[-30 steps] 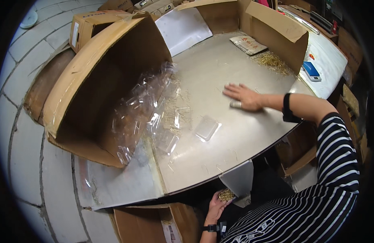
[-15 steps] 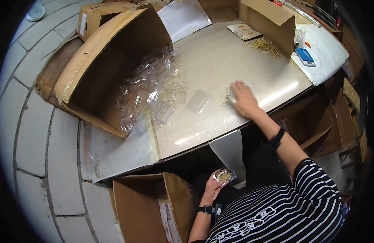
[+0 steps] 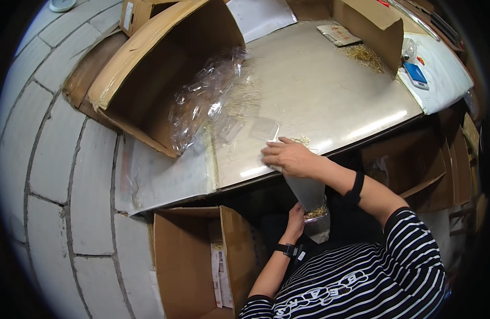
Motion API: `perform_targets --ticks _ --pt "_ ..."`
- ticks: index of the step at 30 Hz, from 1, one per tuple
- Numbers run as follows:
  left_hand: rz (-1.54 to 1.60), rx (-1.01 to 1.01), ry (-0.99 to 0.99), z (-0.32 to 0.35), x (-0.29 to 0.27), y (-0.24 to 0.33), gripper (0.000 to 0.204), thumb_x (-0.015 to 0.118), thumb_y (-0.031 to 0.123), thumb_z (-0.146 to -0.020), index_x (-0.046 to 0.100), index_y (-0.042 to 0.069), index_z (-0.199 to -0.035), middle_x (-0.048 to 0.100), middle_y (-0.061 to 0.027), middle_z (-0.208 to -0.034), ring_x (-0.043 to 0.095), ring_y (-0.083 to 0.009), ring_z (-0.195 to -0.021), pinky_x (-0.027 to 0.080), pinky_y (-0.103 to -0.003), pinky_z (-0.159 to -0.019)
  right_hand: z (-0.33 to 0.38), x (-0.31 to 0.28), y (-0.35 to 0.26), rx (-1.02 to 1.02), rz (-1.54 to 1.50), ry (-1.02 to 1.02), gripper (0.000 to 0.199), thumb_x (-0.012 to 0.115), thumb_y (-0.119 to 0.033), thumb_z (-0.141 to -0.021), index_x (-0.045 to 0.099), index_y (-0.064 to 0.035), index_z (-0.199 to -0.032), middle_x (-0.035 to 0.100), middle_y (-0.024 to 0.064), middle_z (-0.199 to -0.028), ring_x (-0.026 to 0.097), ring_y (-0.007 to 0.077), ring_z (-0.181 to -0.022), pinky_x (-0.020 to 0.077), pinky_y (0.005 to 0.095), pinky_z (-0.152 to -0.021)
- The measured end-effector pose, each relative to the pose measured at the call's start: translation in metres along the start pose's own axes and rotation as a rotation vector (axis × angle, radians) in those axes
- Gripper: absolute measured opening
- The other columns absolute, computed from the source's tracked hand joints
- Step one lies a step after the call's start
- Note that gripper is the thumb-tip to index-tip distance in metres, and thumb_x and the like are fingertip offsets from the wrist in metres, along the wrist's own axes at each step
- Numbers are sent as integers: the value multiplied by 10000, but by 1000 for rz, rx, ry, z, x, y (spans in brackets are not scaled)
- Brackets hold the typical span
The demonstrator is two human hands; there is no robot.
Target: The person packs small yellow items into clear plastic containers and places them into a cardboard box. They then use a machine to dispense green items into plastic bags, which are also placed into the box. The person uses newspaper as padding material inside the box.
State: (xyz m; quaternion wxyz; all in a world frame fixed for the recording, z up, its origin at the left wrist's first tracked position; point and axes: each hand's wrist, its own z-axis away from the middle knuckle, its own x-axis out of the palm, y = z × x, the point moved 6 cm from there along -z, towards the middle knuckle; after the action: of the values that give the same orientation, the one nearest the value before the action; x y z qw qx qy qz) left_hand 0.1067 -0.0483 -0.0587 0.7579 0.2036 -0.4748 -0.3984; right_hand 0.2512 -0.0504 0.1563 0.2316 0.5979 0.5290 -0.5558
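Observation:
My left hand point(image 3: 295, 223) grips a small clear plastic box point(image 3: 318, 218) at the lower end of a grey sheet chute point(image 3: 307, 192) that hangs from the table's front edge. Thin gold-coloured wire-like pieces point(image 3: 315, 211) show in the box. Above the chute, my right hand point(image 3: 290, 158) lies palm down at the table edge, fingers stretched out to the left; what is under the palm is hidden. Just behind it are a few more gold pieces point(image 3: 300, 141) and a flat clear plastic box point(image 3: 264, 128).
Clear plastic boxes point(image 3: 210, 101) spill from a big tipped carton point(image 3: 165, 58) at the left. A gold heap point(image 3: 364, 56) lies by a cardboard wall point(image 3: 372, 26) at the back right, near a blue-topped scale point(image 3: 416, 75). An open carton point(image 3: 189, 260) stands below the table.
My right hand has swept across the table toward me, down to the chute's top. My left hand has brought the clear box up under the chute's lower end. The view has shifted slightly.

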Motion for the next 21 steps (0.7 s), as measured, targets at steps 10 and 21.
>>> perform_targets --ticks 10,21 --pt "133 -42 -17 13 -14 0 290 412 186 -941 512 -14 -1125 594 -107 -1027 639 -218 -886 572 -346 -645 54 -52 80 454 -348 366 269 559 -194 -852 629 -87 -1089 582 123 -1190 542 277 -1114 441 326 -934" --pt "5 -63 24 13 0 4 304 408 222 -961 510 -2 -1137 614 -110 -1012 662 -203 -798 577 -308 -541 78 -17 -7 229 23 278 378 564 -140 -827 536 -9 -1182 474 161 -1297 386 318 -1267 331 428 -1035"
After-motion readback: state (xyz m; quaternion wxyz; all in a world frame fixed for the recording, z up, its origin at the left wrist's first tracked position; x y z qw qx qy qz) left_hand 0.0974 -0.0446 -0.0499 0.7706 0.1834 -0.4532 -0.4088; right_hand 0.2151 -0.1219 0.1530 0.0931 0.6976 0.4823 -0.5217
